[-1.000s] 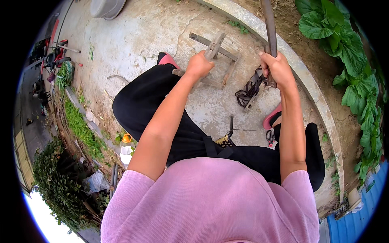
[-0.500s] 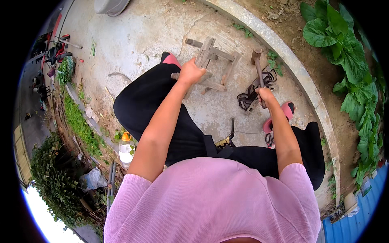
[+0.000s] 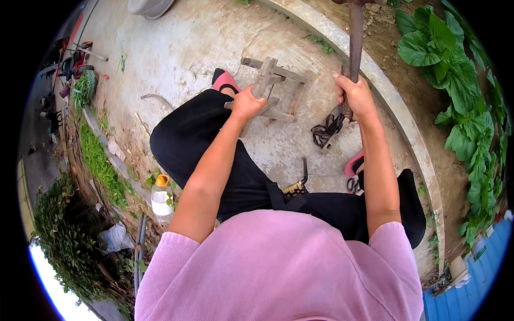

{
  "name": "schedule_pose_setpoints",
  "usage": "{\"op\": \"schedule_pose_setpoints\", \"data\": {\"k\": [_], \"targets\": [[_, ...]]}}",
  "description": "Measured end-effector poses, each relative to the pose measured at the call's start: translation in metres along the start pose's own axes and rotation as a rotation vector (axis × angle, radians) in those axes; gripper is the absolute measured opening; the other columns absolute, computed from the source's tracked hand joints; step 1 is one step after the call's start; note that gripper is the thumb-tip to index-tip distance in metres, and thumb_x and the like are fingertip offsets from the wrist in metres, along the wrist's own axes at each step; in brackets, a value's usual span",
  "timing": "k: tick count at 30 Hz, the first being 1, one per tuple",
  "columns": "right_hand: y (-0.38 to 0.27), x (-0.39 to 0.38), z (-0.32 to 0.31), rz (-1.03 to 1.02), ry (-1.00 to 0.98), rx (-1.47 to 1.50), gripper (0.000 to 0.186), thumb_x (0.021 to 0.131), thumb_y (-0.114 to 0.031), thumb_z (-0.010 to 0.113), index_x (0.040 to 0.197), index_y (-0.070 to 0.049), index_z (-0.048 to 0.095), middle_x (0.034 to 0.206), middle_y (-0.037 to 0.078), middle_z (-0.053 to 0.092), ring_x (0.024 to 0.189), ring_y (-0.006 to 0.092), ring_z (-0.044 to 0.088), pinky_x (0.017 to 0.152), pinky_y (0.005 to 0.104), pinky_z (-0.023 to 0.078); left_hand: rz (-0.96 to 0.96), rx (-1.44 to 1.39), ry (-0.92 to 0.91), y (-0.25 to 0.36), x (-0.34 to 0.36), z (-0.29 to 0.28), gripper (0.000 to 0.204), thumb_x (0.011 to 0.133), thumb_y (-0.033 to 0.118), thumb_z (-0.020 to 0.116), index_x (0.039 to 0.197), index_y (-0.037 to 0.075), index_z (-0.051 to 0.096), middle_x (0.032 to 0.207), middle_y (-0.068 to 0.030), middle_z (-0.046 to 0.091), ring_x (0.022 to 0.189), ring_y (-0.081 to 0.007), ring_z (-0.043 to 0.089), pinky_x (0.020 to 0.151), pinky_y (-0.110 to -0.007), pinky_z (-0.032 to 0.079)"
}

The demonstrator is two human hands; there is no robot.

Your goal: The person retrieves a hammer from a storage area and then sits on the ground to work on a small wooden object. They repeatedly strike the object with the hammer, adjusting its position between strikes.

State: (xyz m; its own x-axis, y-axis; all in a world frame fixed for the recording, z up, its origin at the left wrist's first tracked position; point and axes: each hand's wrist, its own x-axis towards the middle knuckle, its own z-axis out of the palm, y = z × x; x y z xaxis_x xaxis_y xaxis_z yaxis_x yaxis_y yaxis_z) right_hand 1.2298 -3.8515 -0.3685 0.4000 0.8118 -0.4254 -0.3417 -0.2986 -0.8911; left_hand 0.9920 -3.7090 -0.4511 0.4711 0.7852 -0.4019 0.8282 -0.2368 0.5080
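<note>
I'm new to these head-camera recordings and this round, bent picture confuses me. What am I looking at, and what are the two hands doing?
The picture comes from a wide fisheye camera worn on a person's head, looking down, so straight edges bend near the rim. The pink shirt and black trousers belong to that person, who is over a concrete floor outdoors. The left hand grips a small wooden frame, like a little stool, standing on the concrete. The right hand is closed around a long rusty tool handle held upright. Below it lies a dark tangled piece of metal. A clear bottle with an orange cap stands to the left, and leafy green plants grow to the right.
</note>
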Motion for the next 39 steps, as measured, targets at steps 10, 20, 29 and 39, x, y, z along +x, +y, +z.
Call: {"op": "schedule_pose_setpoints", "data": {"k": [10, 20, 29, 39], "targets": [[0.231, 0.002, -0.029, 0.649, -0.012, -0.532, 0.018, 0.071, -0.018, 0.054, 0.064, -0.003, 0.047, 0.048, 0.004, 0.043, 0.037, 0.0161, 0.04, 0.036, 0.0322, 0.031, 0.197, 0.203, -0.129, 0.018, -0.021, -0.005, 0.038, 0.059, 0.025, 0.06, 0.091, 0.005, 0.055, 0.076, -0.0209, 0.059, 0.074, -0.0361, 0.056, 0.069, -0.042, 0.045], [0.063, 0.011, -0.01, 0.508, -0.006, -0.263, 0.021, 0.072, -0.016, 0.052, 0.056, -0.006, 0.043, 0.046, 0.003, 0.041, 0.037, 0.0126, 0.037, 0.036, 0.0286, 0.031, 0.045, -0.024, -0.038, -0.008, -0.05, 0.022, 0.044, 0.06, 0.024, 0.062, 0.096, 0.0, 0.055, 0.078, -0.0234, 0.058, 0.076, -0.0359, 0.057, 0.07, -0.04, 0.046], [0.064, -0.014, 0.02, 0.074, 0.012, -0.144, 0.016, 0.077, -0.014, 0.051, 0.065, -0.007, 0.044, 0.05, -0.001, 0.041, 0.04, 0.0086, 0.039, 0.039, 0.0238, 0.031, 0.015, -0.069, -0.034, -0.014, -0.054, 0.02, 0.045, 0.06, 0.024, 0.061, 0.098, -0.001, 0.055, 0.078, -0.0241, 0.058, 0.076, -0.036, 0.057, 0.07, -0.039, 0.046], [0.202, -0.05, -0.01, 0.899, -0.089, -0.499, 0.023, 0.072, -0.018, 0.054, 0.056, -0.006, 0.042, 0.043, 0.004, 0.038, 0.031, 0.0164, 0.034, 0.032, 0.0318, 0.027, -0.13, -0.152, 0.006, -0.014, -0.047, -0.009, 0.044, 0.058, 0.025, 0.059, 0.096, 0.003, 0.057, 0.082, -0.0221, 0.059, 0.08, -0.0351, 0.057, 0.074, -0.039, 0.045]]}}
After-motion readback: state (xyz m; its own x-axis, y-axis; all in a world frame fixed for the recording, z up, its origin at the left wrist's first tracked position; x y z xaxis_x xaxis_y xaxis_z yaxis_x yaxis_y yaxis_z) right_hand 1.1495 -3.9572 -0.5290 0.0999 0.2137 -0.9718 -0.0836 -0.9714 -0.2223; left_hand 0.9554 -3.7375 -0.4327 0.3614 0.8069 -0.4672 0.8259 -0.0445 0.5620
